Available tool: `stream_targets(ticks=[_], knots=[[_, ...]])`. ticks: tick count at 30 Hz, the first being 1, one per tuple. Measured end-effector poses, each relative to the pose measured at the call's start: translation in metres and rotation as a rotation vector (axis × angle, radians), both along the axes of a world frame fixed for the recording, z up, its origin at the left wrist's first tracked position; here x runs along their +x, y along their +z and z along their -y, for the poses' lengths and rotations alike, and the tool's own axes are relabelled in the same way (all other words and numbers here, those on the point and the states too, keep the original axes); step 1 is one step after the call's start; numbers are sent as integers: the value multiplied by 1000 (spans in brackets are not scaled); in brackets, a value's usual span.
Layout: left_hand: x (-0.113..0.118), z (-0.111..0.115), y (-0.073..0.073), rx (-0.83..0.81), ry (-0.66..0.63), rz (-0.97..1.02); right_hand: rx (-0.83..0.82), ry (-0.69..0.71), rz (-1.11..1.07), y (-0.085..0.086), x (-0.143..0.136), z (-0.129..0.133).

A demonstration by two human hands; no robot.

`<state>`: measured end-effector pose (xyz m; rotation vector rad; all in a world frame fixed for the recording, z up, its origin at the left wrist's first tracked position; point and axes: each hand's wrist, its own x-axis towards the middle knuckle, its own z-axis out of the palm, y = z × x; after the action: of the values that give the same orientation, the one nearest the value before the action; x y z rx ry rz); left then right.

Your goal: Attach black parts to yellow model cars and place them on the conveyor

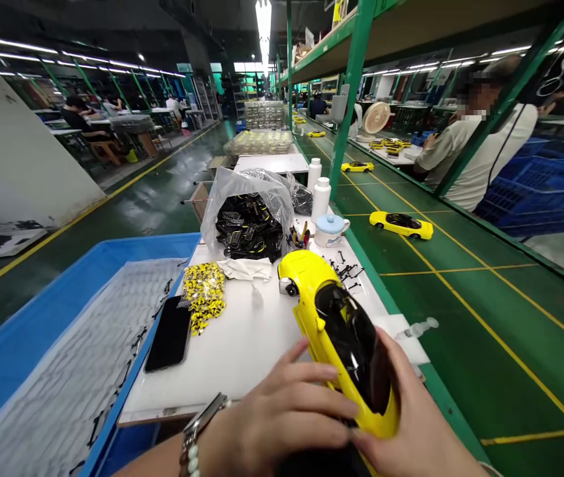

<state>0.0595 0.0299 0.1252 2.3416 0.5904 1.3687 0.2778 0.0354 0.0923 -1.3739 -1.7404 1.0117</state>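
Note:
A yellow toy car (312, 271) with a black cabin is held tilted above the right part of the white table, its front end pointing away. My right hand (418, 411) grips its right side near the rear. My left hand (286, 411), with a watch and beads at the wrist, lies against the car's left side and rear, fingers partly spread and touching it. The underside of the car is hidden. Small black parts (349, 270) lie scattered on the table just beyond the car.
On the white table (242, 358) are a black phone (169, 334), yellow-black pieces (204, 291), a bag of black parts (249, 228), white bottles (321, 199) and a lidded cup (330, 230). A blue bin (113, 248) stands left. Yellow cars (401, 224) sit on the green belt, with a person (490, 146) beyond.

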Motion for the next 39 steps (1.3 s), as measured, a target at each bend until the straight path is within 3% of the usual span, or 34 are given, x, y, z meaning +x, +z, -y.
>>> stream_targets(ticks=[3,4,6,8,14,18,29,39], knots=[[6,5,-9,-292,310,717,335,-88,229,9,-9,-3],[9,4,-12,-463,323,830,424,-92,263,12,-13,-4],[17,2,-18,-770,216,894,563,-63,304,15,-19,-5],[23,2,-19,-884,118,884,664,-30,339,17,-25,-6],[25,7,-16,-844,228,898,725,-37,347,20,-35,-5],[24,7,-22,-840,263,893,753,-47,370,20,-36,-4],[25,7,-22,-870,104,832,729,-86,375,21,-37,-3],[20,3,-20,-846,112,853,695,-56,375,19,-35,-5]])
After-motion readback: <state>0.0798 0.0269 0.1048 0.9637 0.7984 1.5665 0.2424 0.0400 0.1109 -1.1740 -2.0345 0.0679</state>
